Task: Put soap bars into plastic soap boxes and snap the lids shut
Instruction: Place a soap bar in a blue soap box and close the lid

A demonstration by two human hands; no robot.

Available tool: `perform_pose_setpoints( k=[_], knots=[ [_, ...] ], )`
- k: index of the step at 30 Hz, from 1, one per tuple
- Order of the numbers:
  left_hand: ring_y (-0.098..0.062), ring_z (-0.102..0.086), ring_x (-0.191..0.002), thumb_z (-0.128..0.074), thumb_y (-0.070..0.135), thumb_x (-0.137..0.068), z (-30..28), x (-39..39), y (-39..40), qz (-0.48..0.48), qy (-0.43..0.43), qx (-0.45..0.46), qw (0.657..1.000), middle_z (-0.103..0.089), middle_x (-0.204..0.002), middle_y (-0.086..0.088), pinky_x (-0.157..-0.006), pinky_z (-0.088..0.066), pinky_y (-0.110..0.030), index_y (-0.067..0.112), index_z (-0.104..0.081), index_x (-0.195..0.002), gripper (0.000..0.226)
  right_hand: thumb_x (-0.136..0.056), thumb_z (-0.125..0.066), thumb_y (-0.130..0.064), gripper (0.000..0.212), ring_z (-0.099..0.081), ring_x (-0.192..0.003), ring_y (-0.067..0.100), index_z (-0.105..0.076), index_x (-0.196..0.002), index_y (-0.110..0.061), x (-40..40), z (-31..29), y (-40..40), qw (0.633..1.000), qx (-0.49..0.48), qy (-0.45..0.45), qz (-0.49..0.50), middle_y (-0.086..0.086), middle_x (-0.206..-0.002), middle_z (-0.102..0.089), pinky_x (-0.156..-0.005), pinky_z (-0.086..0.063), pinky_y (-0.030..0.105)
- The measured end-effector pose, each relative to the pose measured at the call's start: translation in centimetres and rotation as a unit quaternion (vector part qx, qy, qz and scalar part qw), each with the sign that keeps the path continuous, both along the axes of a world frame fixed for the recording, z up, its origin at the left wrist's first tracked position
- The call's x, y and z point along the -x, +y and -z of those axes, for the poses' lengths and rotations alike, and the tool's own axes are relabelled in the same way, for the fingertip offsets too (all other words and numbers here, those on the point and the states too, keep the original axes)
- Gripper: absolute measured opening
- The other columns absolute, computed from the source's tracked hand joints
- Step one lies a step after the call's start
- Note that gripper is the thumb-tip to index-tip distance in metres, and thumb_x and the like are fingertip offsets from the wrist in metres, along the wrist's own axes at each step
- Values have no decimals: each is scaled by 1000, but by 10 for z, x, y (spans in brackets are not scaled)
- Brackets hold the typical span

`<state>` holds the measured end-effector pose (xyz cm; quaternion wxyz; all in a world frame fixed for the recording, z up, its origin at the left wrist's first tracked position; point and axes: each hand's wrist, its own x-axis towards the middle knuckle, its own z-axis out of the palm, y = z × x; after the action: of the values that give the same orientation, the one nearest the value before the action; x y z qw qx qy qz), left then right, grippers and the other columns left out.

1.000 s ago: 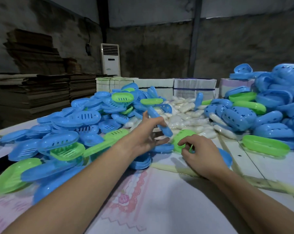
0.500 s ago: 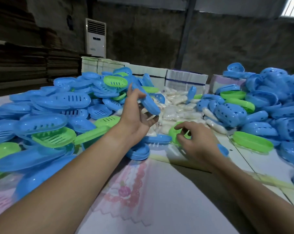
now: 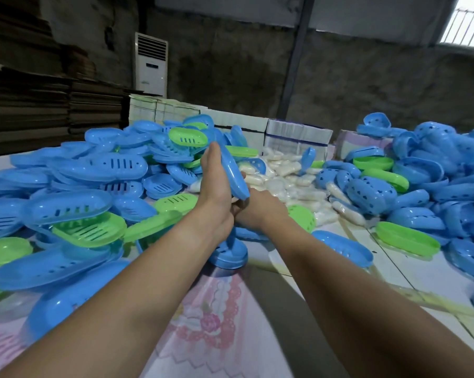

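Observation:
My left hand [image 3: 216,186] is raised over the table and grips a blue soap box half [image 3: 234,174] on edge, tilted. My right hand [image 3: 259,210] sits just below it, touching the left wrist; its fingers are hidden, so what it holds is unclear. A green box half [image 3: 303,217] lies right beside the right hand. White wrapped soap bars [image 3: 284,184] are heaped behind the hands. Another blue box half [image 3: 229,256] lies under my wrists.
Heaps of blue and green box halves fill the left [image 3: 94,170] and right [image 3: 434,175] of the table. A green half [image 3: 407,238] and a blue half [image 3: 343,249] lie loose at the right. White cartons [image 3: 298,135] stand at the back. A floral cloth [image 3: 211,323] covers the near table.
My left hand lifted the blue box half up and toward me. My right hand left the green half and moved left under the blue one.

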<state>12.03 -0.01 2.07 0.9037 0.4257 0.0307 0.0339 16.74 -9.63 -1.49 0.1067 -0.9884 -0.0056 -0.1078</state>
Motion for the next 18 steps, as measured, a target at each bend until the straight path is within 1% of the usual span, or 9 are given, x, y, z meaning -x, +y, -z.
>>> perform_pose_setpoints(
  k=[2, 3, 5, 6, 8, 11, 13, 15, 18],
  knots=[
    [-20, -64, -109, -43, 60, -102, 0, 0, 2, 12, -10, 12, 1000, -64, -132, -6, -98, -54, -41, 28, -55, -143, 54, -80, -58, -58, 54, -60, -106, 33, -54, -122, -25, 1, 1, -7, 999, 0, -24, 25, 7, -116, -64, -74, -42, 35],
    [-18, -63, -102, -42, 60, -102, 0, 0, 3, 16, -17, 12, 1000, -64, -129, -4, -87, -56, -38, 29, -54, -142, 52, -79, -62, -58, 56, -60, -107, 33, -55, -124, -25, 4, 1, -13, 998, -19, -39, 37, 7, -117, -64, -76, -43, 36],
    [-16, -60, -86, -42, 60, -103, 1, 1, 4, 22, -30, -19, 999, -62, -112, -2, -69, -49, -32, 34, -51, -139, 46, -79, -68, -51, 58, -61, -109, 30, -56, -129, -25, 12, -3, -29, 990, -114, -71, 51, 6, -115, -66, -82, -45, 36],
    [-16, -58, -80, -43, 60, -102, 2, 2, 4, 31, -37, -38, 998, -60, -105, -2, -66, -47, -31, 37, -48, -139, 43, -79, -70, -44, 55, -63, -103, 26, -57, -129, -25, 18, -6, -39, 978, -184, -87, 44, 4, -106, -70, -84, -47, 35],
    [-18, -61, -76, -50, 59, -100, 4, 4, 2, 68, -47, -61, 995, -60, -103, -2, -66, -50, -32, 41, -42, -139, 44, -78, -71, -33, 50, -66, -81, 16, -60, -127, -27, 33, -11, -58, 944, -311, -113, 11, -4, -80, -71, -76, -50, 33],
    [-19, -68, -75, -59, 58, -95, 6, 9, -3, 144, -60, -107, 982, -62, -106, -3, -69, -62, -37, 39, -46, -135, 46, -80, -73, -29, 42, -62, -64, 4, -62, -120, -36, 61, -9, -85, 887, -437, -146, -24, -9, -71, -69, -67, -47, 27],
    [-18, -72, -73, -62, 54, -94, 11, 13, -11, 184, -80, -148, 968, -65, -108, -2, -74, -65, -40, 37, -47, -136, 47, -83, -71, -24, 31, -65, -66, 5, -64, -110, -39, 76, -7, -97, 831, -529, -169, -34, -12, -72, -72, -65, -50, 28],
    [-13, -74, -68, -62, 51, -95, 16, 17, -20, 197, -102, -167, 961, -65, -110, -2, -68, -64, -39, 38, -46, -137, 47, -85, -70, -22, 29, -70, -75, 12, -65, -110, -35, 85, -12, -99, 789, -588, -176, -43, -10, -81, -76, -65, -53, 30],
    [-11, -75, -69, -61, 50, -95, 24, 21, -28, 203, -114, -171, 958, -63, -113, -1, -64, -62, -38, 46, -44, -138, 46, -77, -73, -34, 37, -74, -87, 16, -64, -113, -34, 92, -20, -92, 784, -588, -173, -97, -4, -92, -77, -72, -58, 32]
  ],
)
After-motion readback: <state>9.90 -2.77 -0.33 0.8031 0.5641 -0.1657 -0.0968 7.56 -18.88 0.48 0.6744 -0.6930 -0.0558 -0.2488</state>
